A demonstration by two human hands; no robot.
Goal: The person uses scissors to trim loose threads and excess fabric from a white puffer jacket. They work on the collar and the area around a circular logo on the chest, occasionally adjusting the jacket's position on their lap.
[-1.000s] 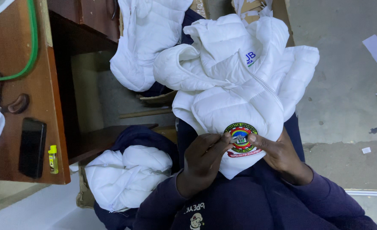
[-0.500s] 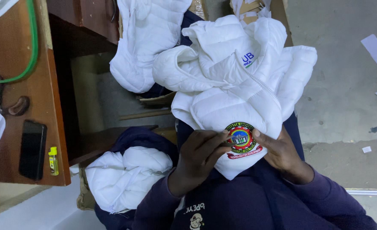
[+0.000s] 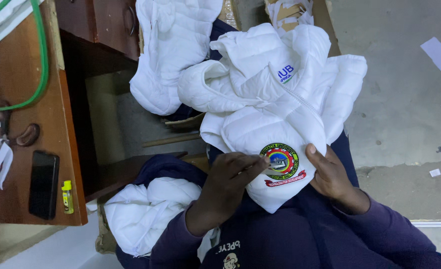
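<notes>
The white quilted jacket (image 3: 280,119) is bunched up on the person's lap, with the round embroidered badge (image 3: 281,162) sitting right between both hands. The left hand (image 3: 228,187) has its fingers curled and pinched together at the badge's left edge, on a small dark bit I can't make out, could be a thread or a tiny tool. The right hand (image 3: 330,174) is loosely open, thumb pressed on the fabric just right of the badge, holding it flat rather than gripping it.

Compared with 1 second ago, the left hand has slid further over the badge and covers less of the jacket below it, so the fiddling looks focused on the badge's edge now.

Further left of the left hand there's a 2nd white jacket (image 3: 145,214), and beyond that the wooden bench (image 3: 21,99) with a black phone (image 3: 43,184) and a small yellow lighter (image 3: 68,197).
</notes>
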